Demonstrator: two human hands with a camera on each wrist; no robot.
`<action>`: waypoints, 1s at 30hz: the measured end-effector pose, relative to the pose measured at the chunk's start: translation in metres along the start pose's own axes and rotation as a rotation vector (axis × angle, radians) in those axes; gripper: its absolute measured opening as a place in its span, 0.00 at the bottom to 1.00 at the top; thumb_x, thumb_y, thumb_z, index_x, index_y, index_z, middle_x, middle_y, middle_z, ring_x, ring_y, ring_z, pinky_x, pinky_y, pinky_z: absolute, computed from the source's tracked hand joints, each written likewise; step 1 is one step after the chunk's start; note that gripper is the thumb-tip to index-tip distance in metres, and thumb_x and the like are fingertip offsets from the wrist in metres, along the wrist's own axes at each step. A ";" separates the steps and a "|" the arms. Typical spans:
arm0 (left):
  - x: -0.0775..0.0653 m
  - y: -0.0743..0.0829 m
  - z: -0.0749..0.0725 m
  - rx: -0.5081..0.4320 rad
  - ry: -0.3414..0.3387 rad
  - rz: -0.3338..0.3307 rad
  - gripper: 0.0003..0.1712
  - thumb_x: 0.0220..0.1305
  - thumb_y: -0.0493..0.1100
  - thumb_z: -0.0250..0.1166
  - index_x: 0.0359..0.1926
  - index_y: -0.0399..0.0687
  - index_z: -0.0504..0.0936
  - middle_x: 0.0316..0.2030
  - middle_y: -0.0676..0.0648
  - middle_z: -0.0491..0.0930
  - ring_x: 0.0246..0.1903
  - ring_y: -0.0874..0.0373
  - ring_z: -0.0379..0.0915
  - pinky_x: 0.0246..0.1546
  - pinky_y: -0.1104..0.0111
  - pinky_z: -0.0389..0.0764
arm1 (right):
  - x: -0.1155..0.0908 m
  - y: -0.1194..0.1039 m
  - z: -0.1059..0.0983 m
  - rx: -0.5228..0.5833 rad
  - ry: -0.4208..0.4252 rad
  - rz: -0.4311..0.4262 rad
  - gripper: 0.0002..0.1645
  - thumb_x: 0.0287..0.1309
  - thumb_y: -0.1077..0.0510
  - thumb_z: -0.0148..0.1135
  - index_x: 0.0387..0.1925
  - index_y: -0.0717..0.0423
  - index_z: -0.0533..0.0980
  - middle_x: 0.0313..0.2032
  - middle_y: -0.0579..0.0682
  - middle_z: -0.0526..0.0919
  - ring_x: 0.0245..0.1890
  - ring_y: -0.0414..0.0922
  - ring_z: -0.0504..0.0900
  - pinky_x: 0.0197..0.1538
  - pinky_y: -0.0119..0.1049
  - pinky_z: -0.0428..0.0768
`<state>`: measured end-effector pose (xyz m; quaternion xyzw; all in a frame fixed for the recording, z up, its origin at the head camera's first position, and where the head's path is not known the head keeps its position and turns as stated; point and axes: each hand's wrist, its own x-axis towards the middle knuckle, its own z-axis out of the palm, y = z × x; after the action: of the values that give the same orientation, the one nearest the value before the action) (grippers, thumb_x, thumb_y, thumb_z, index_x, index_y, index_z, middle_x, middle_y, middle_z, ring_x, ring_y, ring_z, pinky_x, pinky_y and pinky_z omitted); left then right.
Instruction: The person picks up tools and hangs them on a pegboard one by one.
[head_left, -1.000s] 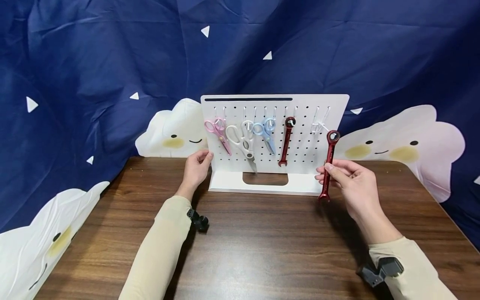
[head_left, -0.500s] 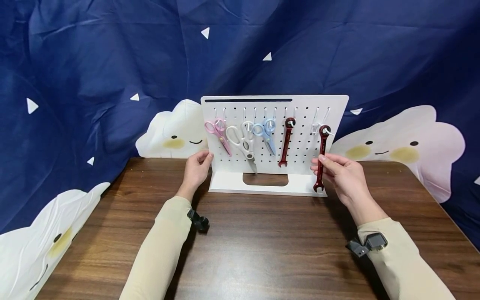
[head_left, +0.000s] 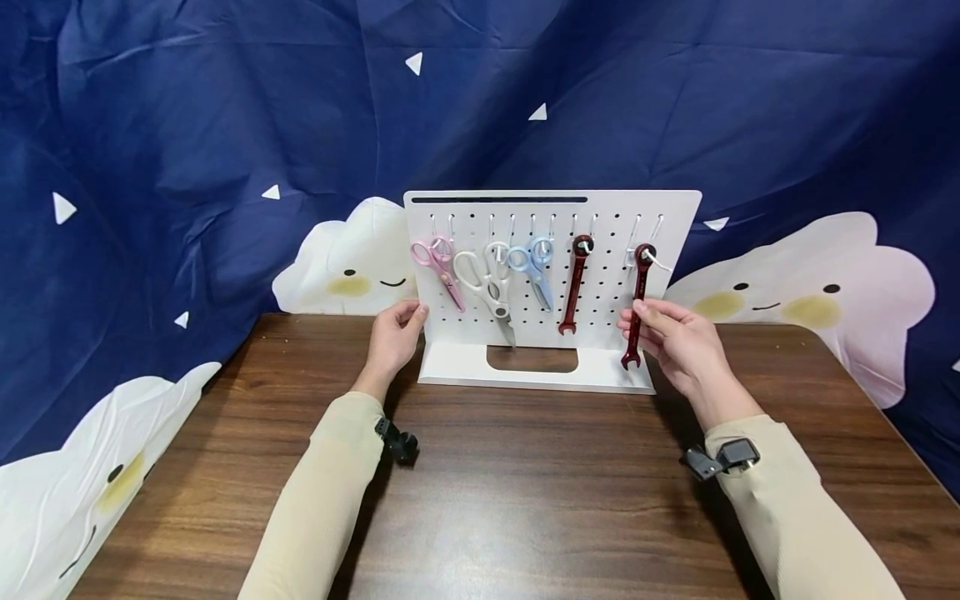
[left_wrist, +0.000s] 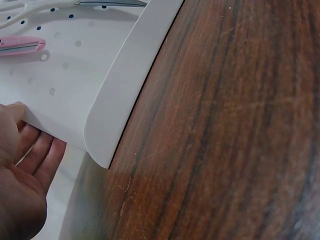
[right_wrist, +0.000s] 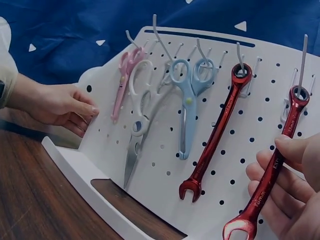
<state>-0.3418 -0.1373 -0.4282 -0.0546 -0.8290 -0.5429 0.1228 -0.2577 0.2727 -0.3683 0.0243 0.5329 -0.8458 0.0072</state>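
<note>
My right hand [head_left: 678, 342] pinches a red combination wrench [right_wrist: 272, 172] between thumb and fingers. The wrench's ring end has the rightmost white hook [right_wrist: 303, 60] passing through it, and its forked end points down. At the left edge of the white pegboard [head_left: 600, 292], my left hand [head_left: 396, 337] grips the panel, thumb in front and fingers behind. A second red wrench [right_wrist: 217, 130] hangs on the hook beside the held one. Further left hang light-blue scissors [right_wrist: 189, 100], white kitchen scissors [right_wrist: 142, 112] and pink scissors [right_wrist: 122, 82].
The pegboard's white base [head_left: 457, 367] stands on a brown wooden table [head_left: 525, 483]. A dark blue curtain [head_left: 480, 100] with white cloud and triangle prints hangs close behind. Hooks jut forward from the board.
My right hand has moved left and toward the board with the wrench, whose ring end went onto the rightmost hook and slid inward along it. My left hand has stayed at the board's edge.
</note>
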 end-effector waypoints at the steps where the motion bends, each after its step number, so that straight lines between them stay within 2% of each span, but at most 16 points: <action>1: 0.000 0.000 0.000 0.000 0.002 0.001 0.20 0.82 0.44 0.62 0.60 0.31 0.85 0.55 0.30 0.88 0.55 0.40 0.85 0.61 0.51 0.84 | 0.002 0.000 0.000 0.005 0.004 0.009 0.04 0.71 0.63 0.70 0.39 0.54 0.89 0.33 0.49 0.95 0.35 0.43 0.95 0.47 0.34 0.91; 11: -0.001 -0.001 0.000 -0.008 0.001 0.001 0.20 0.82 0.45 0.62 0.59 0.31 0.85 0.55 0.30 0.88 0.55 0.40 0.86 0.61 0.50 0.85 | 0.012 0.002 0.000 0.036 -0.003 0.035 0.07 0.71 0.63 0.69 0.37 0.54 0.90 0.33 0.50 0.95 0.36 0.44 0.95 0.46 0.35 0.91; 15: -0.001 -0.001 -0.001 0.002 0.006 0.013 0.20 0.82 0.44 0.62 0.59 0.31 0.85 0.54 0.30 0.88 0.55 0.40 0.85 0.60 0.50 0.84 | 0.013 0.004 -0.001 -0.031 0.009 -0.014 0.06 0.70 0.62 0.70 0.37 0.52 0.91 0.34 0.48 0.95 0.39 0.40 0.95 0.47 0.31 0.90; 20: -0.002 -0.003 -0.003 0.007 0.010 0.011 0.20 0.82 0.45 0.62 0.60 0.31 0.85 0.54 0.30 0.88 0.55 0.40 0.85 0.61 0.50 0.84 | 0.012 0.009 -0.003 -0.132 0.005 -0.083 0.11 0.73 0.64 0.67 0.37 0.47 0.90 0.35 0.43 0.95 0.40 0.36 0.94 0.49 0.28 0.89; 23: -0.004 -0.005 -0.004 0.021 -0.009 0.005 0.20 0.81 0.44 0.62 0.59 0.31 0.86 0.53 0.30 0.89 0.54 0.40 0.86 0.60 0.50 0.85 | 0.010 0.012 -0.005 -0.193 0.042 -0.135 0.12 0.75 0.64 0.65 0.38 0.47 0.89 0.35 0.40 0.94 0.39 0.34 0.93 0.49 0.28 0.89; 24: -0.004 -0.006 -0.005 0.031 -0.018 0.004 0.20 0.82 0.44 0.62 0.59 0.32 0.86 0.53 0.31 0.89 0.53 0.40 0.86 0.60 0.51 0.85 | 0.009 0.013 -0.006 -0.208 0.054 -0.152 0.11 0.75 0.64 0.64 0.40 0.48 0.89 0.35 0.39 0.94 0.39 0.34 0.93 0.50 0.28 0.89; 26: -0.006 -0.010 -0.007 0.050 -0.041 0.003 0.19 0.82 0.44 0.61 0.58 0.32 0.86 0.51 0.31 0.90 0.52 0.40 0.86 0.59 0.51 0.85 | 0.006 0.013 -0.009 -0.267 0.081 -0.184 0.10 0.77 0.63 0.63 0.51 0.57 0.88 0.36 0.37 0.93 0.40 0.33 0.92 0.51 0.27 0.88; 30: -0.011 -0.011 -0.015 0.097 -0.072 -0.004 0.18 0.82 0.44 0.60 0.57 0.34 0.87 0.49 0.34 0.91 0.52 0.40 0.87 0.60 0.51 0.84 | -0.006 0.014 -0.017 -0.385 0.114 -0.230 0.23 0.79 0.60 0.61 0.64 0.74 0.79 0.38 0.33 0.93 0.42 0.30 0.92 0.52 0.24 0.87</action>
<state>-0.3317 -0.1547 -0.4356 -0.0665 -0.8584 -0.4998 0.0944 -0.2502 0.2816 -0.3882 0.0093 0.6833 -0.7210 -0.1149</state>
